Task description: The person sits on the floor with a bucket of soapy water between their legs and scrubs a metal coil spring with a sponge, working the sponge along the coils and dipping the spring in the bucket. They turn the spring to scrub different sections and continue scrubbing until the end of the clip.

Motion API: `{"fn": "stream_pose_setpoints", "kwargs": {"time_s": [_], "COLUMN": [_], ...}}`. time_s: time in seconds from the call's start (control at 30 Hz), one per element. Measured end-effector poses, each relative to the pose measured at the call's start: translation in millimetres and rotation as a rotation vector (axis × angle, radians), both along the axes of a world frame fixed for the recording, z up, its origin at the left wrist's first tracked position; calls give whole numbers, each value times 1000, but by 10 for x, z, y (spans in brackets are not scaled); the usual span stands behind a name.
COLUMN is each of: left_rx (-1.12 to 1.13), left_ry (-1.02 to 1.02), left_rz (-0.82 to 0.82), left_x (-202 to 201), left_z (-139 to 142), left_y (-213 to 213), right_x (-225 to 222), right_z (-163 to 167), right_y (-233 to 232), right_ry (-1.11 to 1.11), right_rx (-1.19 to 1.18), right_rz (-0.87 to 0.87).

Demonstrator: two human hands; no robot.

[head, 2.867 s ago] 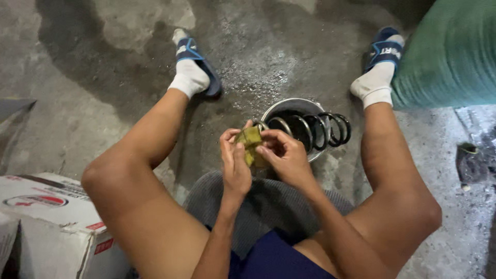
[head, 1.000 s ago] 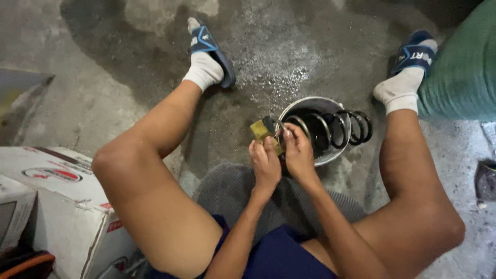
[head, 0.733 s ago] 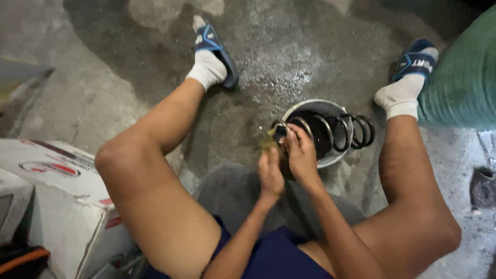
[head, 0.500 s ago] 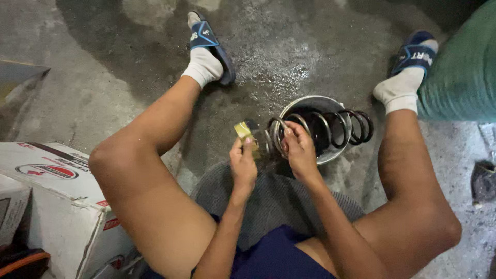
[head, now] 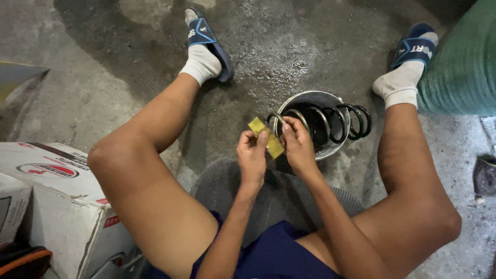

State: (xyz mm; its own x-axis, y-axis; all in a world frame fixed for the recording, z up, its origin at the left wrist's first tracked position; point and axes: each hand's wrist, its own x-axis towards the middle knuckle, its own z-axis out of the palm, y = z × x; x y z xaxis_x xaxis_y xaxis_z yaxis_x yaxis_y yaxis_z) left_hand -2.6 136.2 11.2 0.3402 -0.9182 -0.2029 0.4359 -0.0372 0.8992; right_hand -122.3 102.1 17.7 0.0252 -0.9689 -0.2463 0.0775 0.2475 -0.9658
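I sit on a grey stool (head: 227, 186) with my knees spread over a concrete floor. My left hand (head: 251, 157) pinches a small folded yellow-green scrap (head: 266, 137), like sandpaper or a scouring pad. My right hand (head: 298, 145) grips the near end of a black coil spring (head: 330, 121). The spring lies across a round metal bowl (head: 333, 151) on the floor between my feet. The yellow scrap touches the spring's end coil.
A white cardboard box (head: 57, 191) stands at my left. A green ribbed barrel or sack (head: 462, 67) is at the upper right. A dark rag-like object (head: 485, 175) lies at the right edge. My feet wear white socks and blue slides (head: 209, 39).
My hands moved from mid-air down to the spring's end. The yellow scrap was pressed to the coil, briefly hidden, and is now held up against it again.
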Motion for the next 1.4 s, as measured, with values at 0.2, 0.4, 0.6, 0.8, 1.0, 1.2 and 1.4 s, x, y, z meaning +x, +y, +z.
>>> {"fn": "stream_pose_setpoints", "kwargs": {"time_s": [0.2, 0.4, 0.6, 0.8, 1.0, 1.2, 1.4], "left_rx": [16, -55, -19, -162, -163, -301, -248], "left_ry": [-348, -185, 387, 967, 1157, 1251, 1276], "left_rz": [-36, -154, -47, -267, -318, -399, -431], "left_x": [-60, 11, 417, 654, 636, 501, 288], "left_z": [-149, -225, -124, 252, 604, 833, 801], "left_y": [-170, 28, 27, 12, 37, 73, 149], "right_x": [18, 3, -9, -49, -30, 74, 213], "right_z": [-13, -61, -13, 412, 917, 1257, 1350], "right_y": [17, 10, 0, 32, 198, 388, 473], "right_ry": [97, 46, -129, 306, 795, 554, 633], "right_rx": [-112, -28, 41, -197, -742, -639, -655], "right_rz": [6, -14, 21, 93, 85, 253, 333]}}
